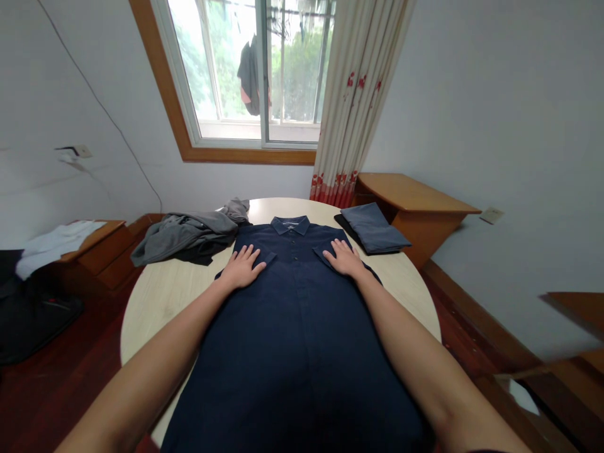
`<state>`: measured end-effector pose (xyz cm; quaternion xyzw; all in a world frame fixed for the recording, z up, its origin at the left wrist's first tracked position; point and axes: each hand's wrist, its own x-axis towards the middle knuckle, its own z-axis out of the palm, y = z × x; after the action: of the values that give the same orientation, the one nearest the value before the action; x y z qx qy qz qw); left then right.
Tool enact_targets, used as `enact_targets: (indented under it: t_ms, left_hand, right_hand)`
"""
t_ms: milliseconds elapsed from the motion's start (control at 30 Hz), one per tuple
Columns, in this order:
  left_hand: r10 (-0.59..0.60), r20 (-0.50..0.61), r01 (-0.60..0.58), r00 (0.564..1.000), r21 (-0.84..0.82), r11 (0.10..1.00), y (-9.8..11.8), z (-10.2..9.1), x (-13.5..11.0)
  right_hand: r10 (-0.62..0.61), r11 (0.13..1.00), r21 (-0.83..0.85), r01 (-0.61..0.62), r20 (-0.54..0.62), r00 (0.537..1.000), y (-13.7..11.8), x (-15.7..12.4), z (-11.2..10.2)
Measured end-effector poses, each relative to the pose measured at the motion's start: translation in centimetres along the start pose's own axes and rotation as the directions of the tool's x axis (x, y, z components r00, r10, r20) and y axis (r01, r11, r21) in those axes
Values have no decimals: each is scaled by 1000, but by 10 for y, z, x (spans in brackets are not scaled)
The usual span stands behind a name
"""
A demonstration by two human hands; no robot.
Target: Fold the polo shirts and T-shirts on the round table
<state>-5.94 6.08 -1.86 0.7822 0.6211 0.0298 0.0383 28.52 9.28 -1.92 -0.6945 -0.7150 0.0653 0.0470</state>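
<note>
A dark navy collared shirt [297, 308] lies front side up on the round pale table [165, 296], its collar at the far end and its lower part toward me. Both sleeves are turned inward over the chest. My left hand [242, 267] rests flat with fingers spread on the sleeve at the shirt's left side. On the other sleeve, my right hand [343, 258] lies flat too, fingers apart. Neither hand grips the cloth. The shirt's lower edge runs into shadow at the bottom of the view.
A loose heap of grey and black clothes [189, 234] lies at the table's back left. Folded dark garments [372, 228] are stacked at the back right. Beyond stand a wooden desk [415, 195], a curtain [352, 94] and a window [255, 75].
</note>
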Motion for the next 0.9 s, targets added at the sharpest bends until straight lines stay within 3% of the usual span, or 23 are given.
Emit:
enact_targets:
  t_ms: [267,567,733,833,900]
  left_hand:
    - [25,35,-26,999,13,1000,1,-2,35]
    - [-1,21,0,1000,17,1000,-10,0,83]
    - [-22,4,22,1000,17,1000,-14,2,92]
    - [-24,6,24,1000,27,999,-11,-4,91]
    - [-33,6,32,999,72,997,-3,-9,86]
  right_hand:
    - [30,999,-24,-30,-19,999,6,26,2]
    - [28,999,-15,-29,-30,999,7,74,2]
    - [1,1000,-15,-1,-15,1000,10,95,-1]
    - [1,1000,-24,-2,-30,1000,3,91,-8]
    - [28,999,-41,-32,-104,994,-10,81,-13]
